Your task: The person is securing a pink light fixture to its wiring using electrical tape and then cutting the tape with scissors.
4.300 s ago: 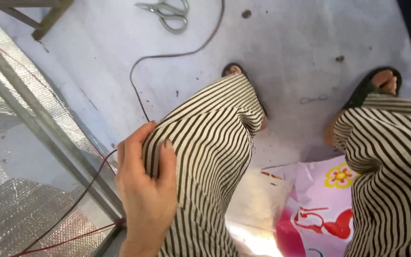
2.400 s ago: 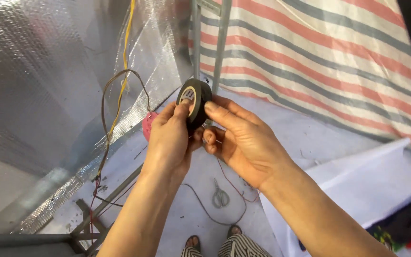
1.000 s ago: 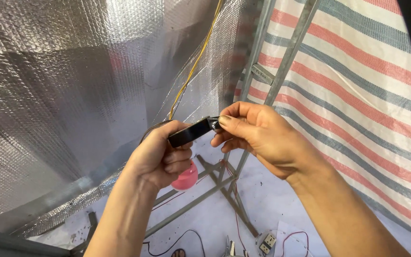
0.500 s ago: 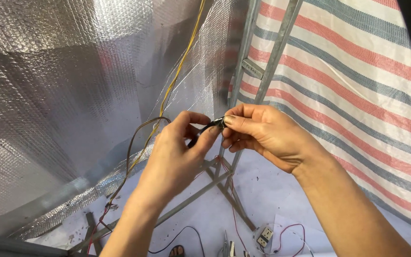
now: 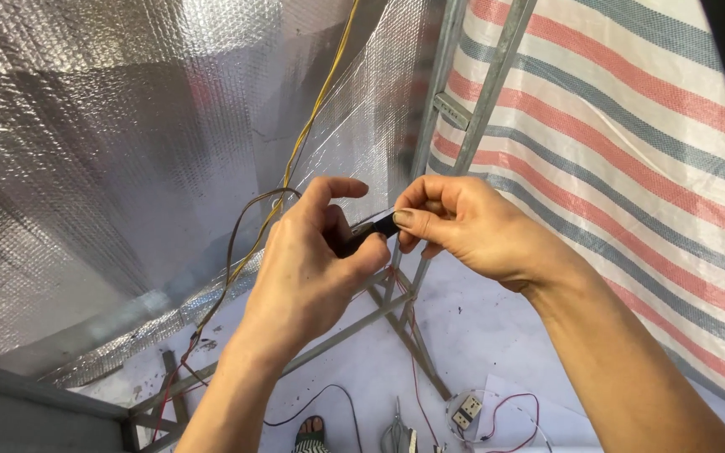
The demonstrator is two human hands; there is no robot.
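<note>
- There is a single view, from a camera worn on the person's head, so no second view shares any part of the scene.
- It faces forward and somewhat downward, along both forearms, which enter from the bottom edge.
- The left hand (image 5: 308,260) and right hand (image 5: 463,226) sit close to the lens at the middle of the frame, raised in front of the body.
- To the left, near the camera, hangs a crinkled silver foil sheet (image 5: 86,168); to the right, a red, white and grey striped tarpaulin (image 5: 614,151).
- Between them a grey metal frame upright (image 5: 497,75) runs away to the top edge.
- The pale floor (image 5: 480,335) lies far below, at the bottom.
</note>
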